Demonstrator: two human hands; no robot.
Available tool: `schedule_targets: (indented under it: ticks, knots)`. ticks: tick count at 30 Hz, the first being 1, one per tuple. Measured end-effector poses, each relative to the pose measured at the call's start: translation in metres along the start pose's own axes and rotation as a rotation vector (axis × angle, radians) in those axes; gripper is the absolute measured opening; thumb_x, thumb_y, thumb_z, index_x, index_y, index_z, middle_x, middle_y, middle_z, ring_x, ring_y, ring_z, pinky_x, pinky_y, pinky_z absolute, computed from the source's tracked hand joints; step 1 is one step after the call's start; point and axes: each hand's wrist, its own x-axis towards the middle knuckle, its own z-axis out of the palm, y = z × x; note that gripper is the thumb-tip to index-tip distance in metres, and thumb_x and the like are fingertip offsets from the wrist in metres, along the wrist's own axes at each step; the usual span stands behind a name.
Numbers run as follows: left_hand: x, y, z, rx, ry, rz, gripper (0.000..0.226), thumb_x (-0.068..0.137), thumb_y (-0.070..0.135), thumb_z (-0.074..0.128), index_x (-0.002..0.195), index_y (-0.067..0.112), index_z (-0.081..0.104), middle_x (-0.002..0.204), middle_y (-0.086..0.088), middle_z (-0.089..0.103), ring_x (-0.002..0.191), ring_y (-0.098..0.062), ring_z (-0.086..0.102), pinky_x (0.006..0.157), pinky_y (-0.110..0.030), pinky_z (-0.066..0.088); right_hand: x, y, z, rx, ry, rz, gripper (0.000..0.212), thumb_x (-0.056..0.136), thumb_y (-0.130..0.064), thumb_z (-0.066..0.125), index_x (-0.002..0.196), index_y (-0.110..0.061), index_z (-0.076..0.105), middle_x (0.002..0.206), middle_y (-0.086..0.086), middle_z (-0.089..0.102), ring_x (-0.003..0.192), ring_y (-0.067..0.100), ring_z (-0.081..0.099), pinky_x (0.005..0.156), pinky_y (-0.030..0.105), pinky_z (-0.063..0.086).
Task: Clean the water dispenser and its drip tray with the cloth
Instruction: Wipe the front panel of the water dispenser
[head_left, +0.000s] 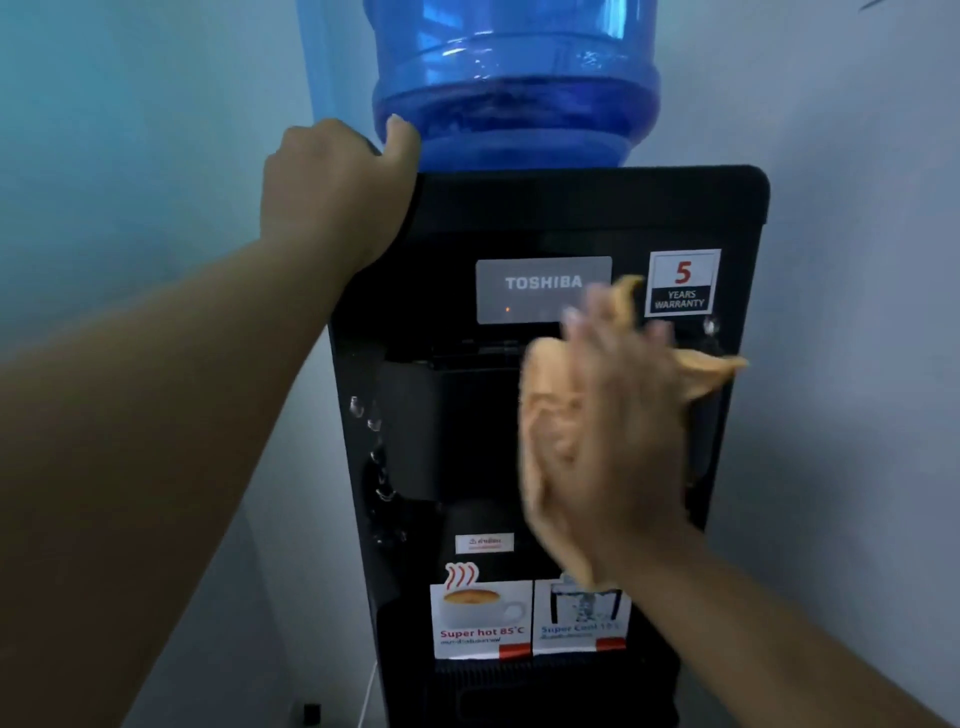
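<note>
step: wiping front panel | dispenser (571, 218) mid-frame | left hand (332, 192) grips its upper-left corner | right hand (618, 431), fingers straight, presses cloth (540, 441) right of centre | next: probably work down to drip tray (545, 680), bottom centre

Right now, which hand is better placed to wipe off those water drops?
Right hand: it presses the orange cloth on the front of the water dispenser, near the water drops. The left hand, clothless, grips the top corner.
</note>
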Motion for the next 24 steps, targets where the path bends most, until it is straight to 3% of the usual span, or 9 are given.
schedule_targets:
  ticks: [3, 5, 8, 10, 12, 15, 19, 22, 24]
  knots:
    - [-0.002, 0.001, -0.003, -0.006, -0.009, 0.002, 0.06, 0.095, 0.053, 0.028, 0.072, 0.006, 0.057, 0.085, -0.018, 0.046, 0.083, -0.035, 0.04, 0.074, -0.037, 0.032, 0.008, -0.038, 0.019, 0.088, -0.016, -0.281, 0.031, 0.097, -0.006, 0.057, 0.125, -0.016, 0.065, 0.122, 0.017, 0.066, 0.123, 0.033, 0.056, 0.114, 0.049, 0.034]
    - [-0.004, 0.001, -0.005, -0.018, -0.01, 0.007, 0.061, 0.095, 0.054, 0.028, 0.062, 0.009, 0.051, 0.074, -0.014, 0.044, 0.08, -0.036, 0.042, 0.071, -0.037, 0.031, 0.006, -0.026, 0.01, 0.067, -0.046, -0.357, 0.023, 0.097, -0.012, 0.06, 0.116, -0.018, 0.072, 0.116, 0.012, 0.065, 0.121, 0.033, 0.054, 0.115, 0.052, 0.03]
    - [-0.007, 0.0, -0.007, -0.031, -0.008, 0.015, 0.062, 0.095, 0.054, 0.029, 0.056, 0.009, 0.047, 0.066, -0.011, 0.04, 0.078, -0.035, 0.042, 0.068, -0.036, 0.028, -0.002, 0.011, -0.016, -0.046, -0.016, -0.169, 0.027, 0.103, -0.025, 0.045, 0.121, -0.022, 0.065, 0.122, 0.007, 0.05, 0.123, 0.034, 0.048, 0.12, 0.049, 0.018]
    - [-0.008, -0.001, -0.007, -0.04, -0.002, 0.024, 0.062, 0.095, 0.054, 0.03, 0.055, 0.008, 0.045, 0.063, -0.011, 0.041, 0.075, -0.036, 0.042, 0.066, -0.036, 0.027, 0.0, 0.009, -0.02, -0.046, 0.012, -0.06, 0.034, 0.104, -0.023, 0.04, 0.115, -0.015, 0.071, 0.126, 0.01, 0.056, 0.119, 0.037, 0.053, 0.117, 0.049, 0.027]
    - [-0.009, -0.001, -0.007, -0.038, 0.002, 0.028, 0.062, 0.096, 0.053, 0.03, 0.055, 0.009, 0.046, 0.063, -0.011, 0.04, 0.076, -0.036, 0.042, 0.067, -0.036, 0.028, 0.01, -0.015, -0.006, 0.004, 0.02, -0.078, 0.026, 0.101, -0.017, 0.05, 0.108, -0.014, 0.075, 0.116, 0.012, 0.068, 0.106, 0.035, 0.063, 0.101, 0.047, 0.044]
    - [-0.01, 0.001, -0.007, -0.038, 0.004, 0.038, 0.063, 0.096, 0.053, 0.03, 0.054, 0.009, 0.047, 0.063, -0.011, 0.04, 0.077, -0.036, 0.042, 0.068, -0.036, 0.027, 0.024, -0.054, 0.016, 0.043, -0.035, -0.156, 0.023, 0.091, -0.025, 0.066, 0.113, -0.02, 0.073, 0.102, 0.01, 0.067, 0.093, 0.029, 0.058, 0.086, 0.042, 0.044]
    - [-0.009, 0.001, -0.008, -0.054, -0.005, 0.03, 0.063, 0.097, 0.052, 0.031, 0.053, 0.009, 0.045, 0.063, -0.012, 0.04, 0.077, -0.036, 0.041, 0.067, -0.035, 0.027, 0.012, -0.05, 0.014, -0.1, -0.213, -0.366, 0.064, 0.086, -0.061, 0.056, 0.136, -0.021, 0.05, 0.127, 0.01, 0.045, 0.114, 0.032, 0.047, 0.11, 0.049, 0.031]
    - [-0.01, 0.002, -0.007, -0.055, -0.001, 0.023, 0.062, 0.096, 0.052, 0.031, 0.053, 0.011, 0.046, 0.063, -0.012, 0.04, 0.076, -0.037, 0.041, 0.067, -0.035, 0.028, 0.002, 0.0, -0.008, -0.14, -0.199, -0.474, 0.049, 0.097, -0.041, 0.054, 0.141, -0.025, 0.042, 0.144, 0.011, 0.047, 0.131, 0.033, 0.043, 0.118, 0.052, 0.021]
    - [-0.01, 0.003, -0.008, -0.067, 0.003, 0.02, 0.062, 0.096, 0.053, 0.031, 0.052, 0.01, 0.045, 0.061, -0.012, 0.041, 0.072, -0.037, 0.041, 0.065, -0.035, 0.027, -0.002, 0.028, -0.028, -0.154, -0.183, -0.291, 0.046, 0.098, -0.03, 0.052, 0.141, -0.019, 0.038, 0.15, 0.014, 0.042, 0.139, 0.034, 0.038, 0.119, 0.051, 0.014]
